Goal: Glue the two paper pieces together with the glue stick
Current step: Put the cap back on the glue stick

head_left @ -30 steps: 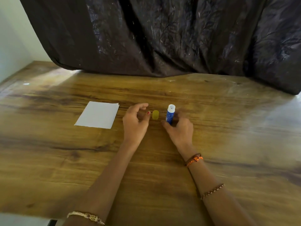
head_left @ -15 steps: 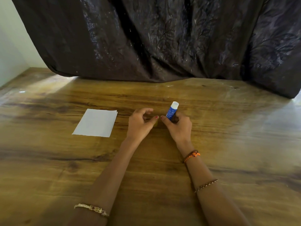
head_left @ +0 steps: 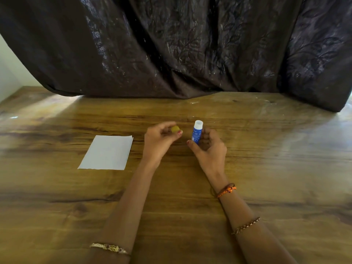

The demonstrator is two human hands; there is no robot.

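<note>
A blue glue stick with a white open top stands tilted slightly in my right hand, which grips its lower part just above the wooden table. My left hand pinches the yellow cap between thumb and fingers, a short way left of the stick. The white paper pieces lie stacked flat on the table to the left of my left hand, their edges slightly offset at the top right corner.
A dark crumpled cloth hangs along the back of the table and rests on its far edge. A pale wall shows at the far left. Bracelets circle both of my forearms.
The cap lay on the table between my hands a second ago; my left hand has picked it up. My right hand has lifted the glue stick slightly.
</note>
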